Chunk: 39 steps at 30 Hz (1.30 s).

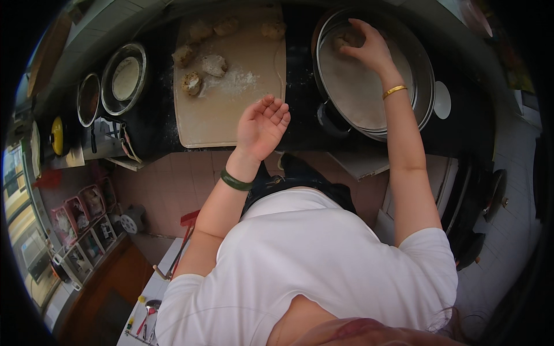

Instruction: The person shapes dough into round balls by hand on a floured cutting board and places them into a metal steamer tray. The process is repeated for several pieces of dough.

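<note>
My right hand (368, 48) reaches into a large round metal pot (426, 110) lined with a pale cloth or sheet (361, 95). Its thumb and fingers are spread around a lump of dough (343, 41); whether they touch it I cannot tell. My left hand (265, 125) is raised palm up at the near edge of a beige board (225, 132), fingers slightly curled, holding nothing. On the board's far left part lie several dough pieces, among them a floured one (214, 65) and a speckled one (191, 83). Another piece (273, 30) sits at the far right corner. White flour (240, 81) is scattered between.
Left of the board stand a metal bowl (143, 82) with a pale substance inside and a smaller metal-rimmed bowl (98, 104). A yellow object (57, 136) lies further left. A black pot handle (331, 121) juts towards me. A white round object (442, 100) is right of the pot.
</note>
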Motion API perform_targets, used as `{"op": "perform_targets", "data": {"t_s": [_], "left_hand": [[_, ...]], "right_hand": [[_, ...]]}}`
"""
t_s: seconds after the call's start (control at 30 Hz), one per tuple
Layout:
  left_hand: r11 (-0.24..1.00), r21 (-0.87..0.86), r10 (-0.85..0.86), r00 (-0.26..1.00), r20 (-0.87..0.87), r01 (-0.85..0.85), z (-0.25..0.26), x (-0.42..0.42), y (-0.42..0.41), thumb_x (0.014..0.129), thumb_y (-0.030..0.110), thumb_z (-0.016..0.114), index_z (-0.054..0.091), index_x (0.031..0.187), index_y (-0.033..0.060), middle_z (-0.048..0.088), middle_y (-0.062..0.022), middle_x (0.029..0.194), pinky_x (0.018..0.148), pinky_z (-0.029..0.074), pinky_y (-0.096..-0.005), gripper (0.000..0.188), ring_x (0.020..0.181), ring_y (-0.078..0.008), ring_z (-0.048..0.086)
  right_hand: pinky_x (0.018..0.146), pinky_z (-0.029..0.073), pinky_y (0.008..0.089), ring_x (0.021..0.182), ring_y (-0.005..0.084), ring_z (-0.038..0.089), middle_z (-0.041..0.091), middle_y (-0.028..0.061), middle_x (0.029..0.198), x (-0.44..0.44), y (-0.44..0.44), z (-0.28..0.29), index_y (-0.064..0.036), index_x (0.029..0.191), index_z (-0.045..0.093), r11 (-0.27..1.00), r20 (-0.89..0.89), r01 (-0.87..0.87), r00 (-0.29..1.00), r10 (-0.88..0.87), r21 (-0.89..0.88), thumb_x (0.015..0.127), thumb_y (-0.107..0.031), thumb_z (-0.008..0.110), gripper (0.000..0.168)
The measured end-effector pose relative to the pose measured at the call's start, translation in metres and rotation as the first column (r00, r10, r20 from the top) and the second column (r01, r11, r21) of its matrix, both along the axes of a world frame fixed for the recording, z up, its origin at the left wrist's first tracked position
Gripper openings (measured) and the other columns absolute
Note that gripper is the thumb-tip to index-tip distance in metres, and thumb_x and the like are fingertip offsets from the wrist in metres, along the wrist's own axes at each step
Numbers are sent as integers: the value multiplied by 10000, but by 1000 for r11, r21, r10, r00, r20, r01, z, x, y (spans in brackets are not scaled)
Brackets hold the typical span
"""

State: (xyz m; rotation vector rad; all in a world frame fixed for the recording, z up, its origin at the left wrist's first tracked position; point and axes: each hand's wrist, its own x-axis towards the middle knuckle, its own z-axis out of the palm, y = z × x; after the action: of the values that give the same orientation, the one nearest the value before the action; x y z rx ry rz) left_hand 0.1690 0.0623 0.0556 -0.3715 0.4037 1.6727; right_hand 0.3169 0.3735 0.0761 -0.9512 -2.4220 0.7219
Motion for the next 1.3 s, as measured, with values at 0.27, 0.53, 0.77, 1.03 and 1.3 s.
{"op": "perform_targets", "data": {"t_s": [0.27,0.53,0.77,1.03,1.3], "left_hand": [[990,-139,35,999,6,-34,-12,-18,-27,947,155,518,605,1000,56,653,-88,990,912,502,-381,142,959,-243,621],[979,-174,101,995,-28,-104,-11,-40,-64,946,142,533,604,1010,65,643,-76,965,896,498,-367,123,936,-232,611],[913,-286,104,843,-528,-292,-33,-64,-92,926,108,581,584,1086,49,608,-92,1064,898,493,-335,170,966,-207,601],[891,-438,-419,152,-895,-118,-61,-73,-79,849,7,673,472,1329,-20,583,-137,1238,927,525,-329,521,1127,-225,610],[961,-215,-129,400,-907,-177,-47,-76,-82,852,72,717,442,1386,-20,546,-151,1303,958,506,-339,608,1151,-223,594]], "right_hand": [[965,508,348,1119,232,619,640,107,1191,-146,-67,56,-68,1252,623,903,129,-429,894,429,-29,849,-250,728,454],[1019,454,402,1192,318,565,573,156,1317,-269,-160,-63,-51,1319,555,882,365,-471,821,439,-2,738,-381,783,706],[921,504,399,1060,319,619,637,128,1136,-190,-208,-58,-78,1151,600,693,-431,-411,888,158,-592,670,-172,831,542],[910,484,429,1062,365,588,621,118,1182,-125,-244,-94,-137,1137,599,875,-97,-434,901,423,-213,656,-148,809,525],[749,542,302,935,200,645,629,110,1073,-129,-237,-79,-2,1259,503,-108,-172,-180,982,-82,-978,1012,-405,465,474]]}}
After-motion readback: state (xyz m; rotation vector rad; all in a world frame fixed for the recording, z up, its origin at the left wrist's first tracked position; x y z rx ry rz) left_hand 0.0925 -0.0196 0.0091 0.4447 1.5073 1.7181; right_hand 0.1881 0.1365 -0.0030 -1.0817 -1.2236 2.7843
